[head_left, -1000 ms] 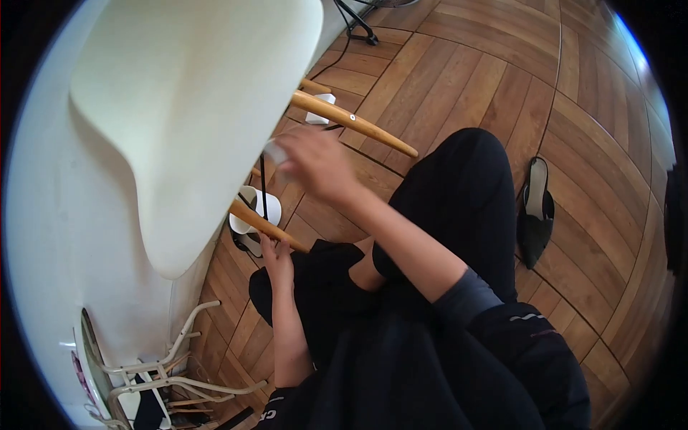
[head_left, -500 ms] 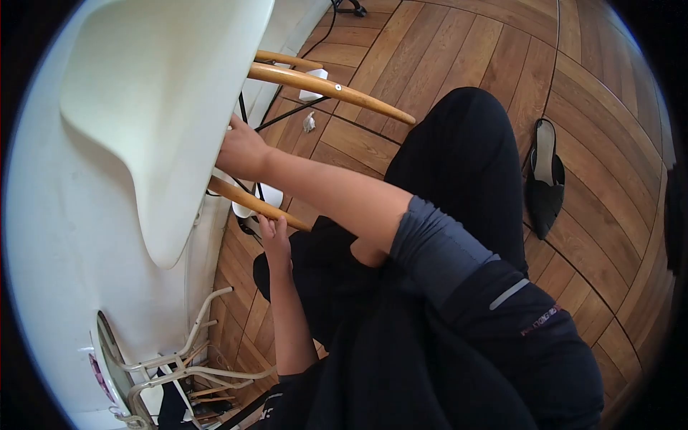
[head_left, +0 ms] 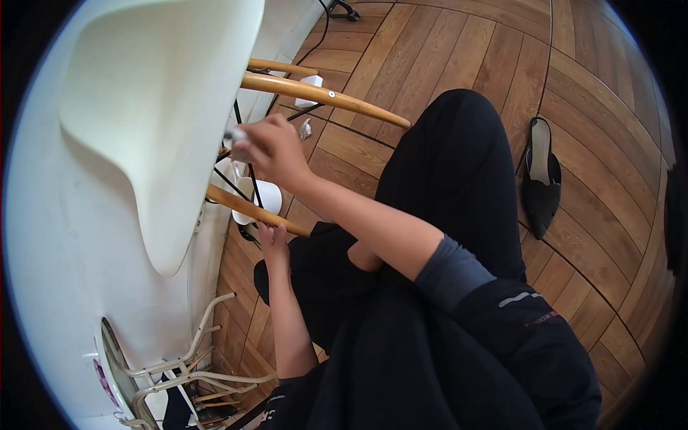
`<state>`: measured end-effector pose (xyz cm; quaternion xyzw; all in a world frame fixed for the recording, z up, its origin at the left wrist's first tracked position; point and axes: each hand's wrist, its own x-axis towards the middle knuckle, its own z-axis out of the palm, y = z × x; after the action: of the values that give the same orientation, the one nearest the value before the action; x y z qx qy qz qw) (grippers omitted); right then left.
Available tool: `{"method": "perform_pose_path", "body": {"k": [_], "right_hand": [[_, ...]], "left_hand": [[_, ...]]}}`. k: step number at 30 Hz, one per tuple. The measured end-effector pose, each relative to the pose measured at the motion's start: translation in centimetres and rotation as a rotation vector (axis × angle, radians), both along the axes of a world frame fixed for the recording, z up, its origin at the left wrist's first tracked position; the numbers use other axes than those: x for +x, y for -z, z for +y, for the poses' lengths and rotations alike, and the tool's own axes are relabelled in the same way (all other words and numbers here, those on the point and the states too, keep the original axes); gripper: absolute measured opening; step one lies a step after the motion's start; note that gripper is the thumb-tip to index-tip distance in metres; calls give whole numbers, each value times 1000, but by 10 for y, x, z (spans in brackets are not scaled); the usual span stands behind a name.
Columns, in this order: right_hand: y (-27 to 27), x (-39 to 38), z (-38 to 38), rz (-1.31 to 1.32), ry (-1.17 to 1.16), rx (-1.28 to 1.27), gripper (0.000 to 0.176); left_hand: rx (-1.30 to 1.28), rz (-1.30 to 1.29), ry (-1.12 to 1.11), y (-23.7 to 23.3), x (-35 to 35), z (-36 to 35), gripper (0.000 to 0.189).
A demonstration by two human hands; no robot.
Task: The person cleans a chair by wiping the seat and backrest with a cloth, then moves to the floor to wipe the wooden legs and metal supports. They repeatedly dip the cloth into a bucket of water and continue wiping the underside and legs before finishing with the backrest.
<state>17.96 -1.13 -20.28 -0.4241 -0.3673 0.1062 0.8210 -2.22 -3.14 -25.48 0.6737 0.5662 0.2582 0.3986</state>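
Note:
A white moulded chair (head_left: pixel 172 93) with wooden legs and black metal rods lies tipped on its side at the left. My left hand (head_left: pixel 274 246) grips the lower wooden chair leg (head_left: pixel 247 208) near its tip. Beside the rods under the seat, my right hand (head_left: pixel 276 149) is closed, with a small whitish-grey thing showing at its fingers. That thing is blurred and I cannot make out its kind. The upper wooden leg (head_left: pixel 315 93) points away to the right, above my right hand.
On the wood-patterned floor (head_left: pixel 444 50) are a white container (head_left: pixel 266 196), a crumpled white scrap (head_left: pixel 305 129) and a white box (head_left: pixel 309 92). A black shoe (head_left: pixel 541 179) lies to the right. A metal-framed chair (head_left: pixel 193 351) stands at lower left, by the white wall.
My right hand has drawn back from under the seat toward the right, and the whitish-grey thing now shows in it. My left hand stays on the chair leg.

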Motion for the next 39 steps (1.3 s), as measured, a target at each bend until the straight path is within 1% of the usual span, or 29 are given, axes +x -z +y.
{"method": "perform_pose_path", "body": {"k": [1,2,4,5,7,9,10,11,12,13,14,16,17,18,20,22,23,24,25,26,28,29,30,32,33,34,37,38,39], "right_hand": [[2,1,-3,114,33,-37,28],[1,2,-2,116,36,-37,28],[-8,6,2,353,148,-117,26],[-16,9,7,315,178,-128,27],[-35,7,21,333,150,-181,27],[-50,5,27,421,53,-287,25],[-53,6,28,418,50,-283,25],[-55,8,28,345,91,-329,23],[-53,9,31,270,130,-377,21],[-48,8,32,203,190,-338,19],[-42,6,31,201,185,-341,19],[-24,2,32,-64,325,-302,17],[-15,-4,36,-147,421,-265,15],[-10,-6,33,-148,423,-267,15],[-1,-12,26,-290,455,-262,19],[3,-8,22,-328,439,-280,20],[5,-5,19,-330,422,-225,20],[9,-1,16,-334,407,-172,22],[14,3,9,-345,403,-167,28],[18,4,5,-351,404,-167,28],[19,5,-6,-420,500,-107,37],[17,5,-6,-474,538,-96,40],[14,4,-3,-472,536,-98,40],[8,2,3,-627,496,-81,32],[11,0,8,-740,520,-104,26],[16,-5,10,-742,522,-99,26],[36,-30,5,-937,347,-130,20],[45,-42,0,-941,345,-128,20],[53,-54,-6,-964,274,-132,17]], "left_hand": [[3,-37,27,-1,0,0,67],[2,-35,29,-1,1,0,67],[17,22,-57,0,2,-2,64],[16,24,-56,2,0,-1,64],[63,-95,61,6,-5,1,61],[55,-78,49,6,-6,0,61],[45,-58,39,4,-6,0,60],[49,-61,36,7,-7,4,60],[131,-34,37,13,-8,7,55],[209,-5,36,18,-12,9,50],[207,-5,30,22,-16,12,50],[222,57,40,23,-18,16,45],[218,57,41,23,-19,17,45],[197,112,14,23,-20,19,48],[179,164,-12,24,-19,19,52],[125,24,-40,19,-13,12,60],[128,21,-37,15,-10,9,60],[108,-34,5,11,-8,6,63],[86,-89,46,8,-4,3,66],[85,-95,46,6,-1,1,66],[76,28,-13,0,4,-4,63],[73,31,-14,2,2,-4,63],[89,-6,-10,6,-1,-1,60],[108,-44,-13,13,-9,3,57],[99,-41,4,14,-11,5,57],[91,-40,24,12,-10,7,56],[115,-7,-4,7,-2,1,55],[114,-10,-7,5,2,-1,55],[94,-60,-15,3,6,-3,55]]}}
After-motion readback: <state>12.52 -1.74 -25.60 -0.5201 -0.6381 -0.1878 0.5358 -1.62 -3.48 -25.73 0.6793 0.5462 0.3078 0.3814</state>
